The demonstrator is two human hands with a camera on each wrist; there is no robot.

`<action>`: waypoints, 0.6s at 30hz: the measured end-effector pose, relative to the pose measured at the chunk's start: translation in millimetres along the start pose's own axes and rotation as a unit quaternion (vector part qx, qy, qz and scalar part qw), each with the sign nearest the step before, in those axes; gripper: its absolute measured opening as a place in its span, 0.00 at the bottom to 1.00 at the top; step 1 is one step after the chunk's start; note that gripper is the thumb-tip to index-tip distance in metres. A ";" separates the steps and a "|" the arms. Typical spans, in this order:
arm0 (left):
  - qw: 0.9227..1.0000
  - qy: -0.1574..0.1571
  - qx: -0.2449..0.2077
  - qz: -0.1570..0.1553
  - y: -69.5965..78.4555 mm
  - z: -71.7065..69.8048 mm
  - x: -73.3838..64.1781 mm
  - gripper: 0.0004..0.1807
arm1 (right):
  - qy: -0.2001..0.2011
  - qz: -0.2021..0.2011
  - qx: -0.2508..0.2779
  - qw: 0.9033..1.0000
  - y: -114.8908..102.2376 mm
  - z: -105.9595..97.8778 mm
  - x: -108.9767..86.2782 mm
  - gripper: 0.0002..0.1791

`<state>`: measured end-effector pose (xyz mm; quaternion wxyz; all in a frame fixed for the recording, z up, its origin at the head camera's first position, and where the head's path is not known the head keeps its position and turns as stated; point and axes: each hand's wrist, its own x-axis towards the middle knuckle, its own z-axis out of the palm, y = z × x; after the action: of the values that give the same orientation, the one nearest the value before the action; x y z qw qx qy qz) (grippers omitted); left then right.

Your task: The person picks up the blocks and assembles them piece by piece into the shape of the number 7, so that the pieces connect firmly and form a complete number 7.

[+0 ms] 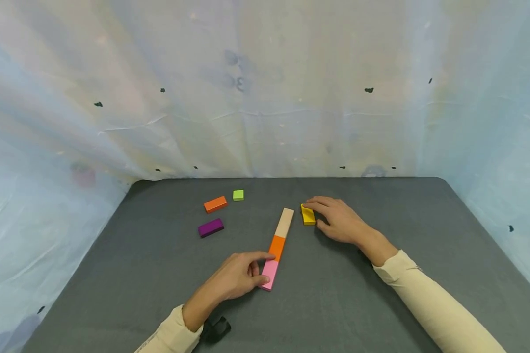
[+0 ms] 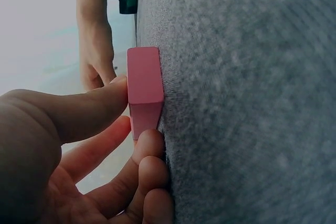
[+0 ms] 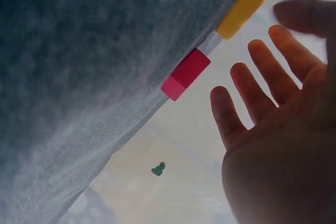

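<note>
L hand [image 1: 235, 277]: thumb & index holding pink blk [image 1: 270, 272], near end of row; orange blk [image 1: 277, 248], then beige blk [image 1: 284, 223], end to end beyond. R hand [image 1: 342, 220] spread, fingertips at yellow blk [image 1: 308, 217], just R of beige. Further L on bench [image 1: 335, 304]: purple blk [image 1: 211, 228], 2nd orange blk [image 1: 215, 204], green blk [image 1: 238, 195].

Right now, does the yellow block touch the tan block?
No, the head view shows gray tabletop between the yellow block and the tan block.

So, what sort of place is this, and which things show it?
Probably a makeshift, screened-off tabletop workspace: pale, mottled sheeting hangs behind and beside a dark grey table, on which a row of coloured blocks lies.
</note>
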<state>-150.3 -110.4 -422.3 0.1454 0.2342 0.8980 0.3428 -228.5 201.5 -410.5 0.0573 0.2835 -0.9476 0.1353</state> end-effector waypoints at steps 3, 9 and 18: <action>1.000 0.004 -0.002 0.007 -1.4 -1.1 -1.9 0.24 | 0.015 -0.014 -0.003 1.000 1.4 1.5 1.5 0.27; 1.000 0.000 0.000 -0.002 -2.9 0.3 -1.9 0.24 | 0.019 -0.043 -0.024 0.999 6.7 7.8 0.6 0.27; 1.000 -0.002 -0.008 0.000 -2.0 0.8 -1.1 0.24 | 0.008 -0.054 -0.013 0.998 1.8 4.9 1.3 0.28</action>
<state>-149.6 -111.8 -424.2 0.1487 0.2338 0.8949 0.3497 -230.8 200.9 -415.4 0.0758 0.3327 -0.9320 0.1221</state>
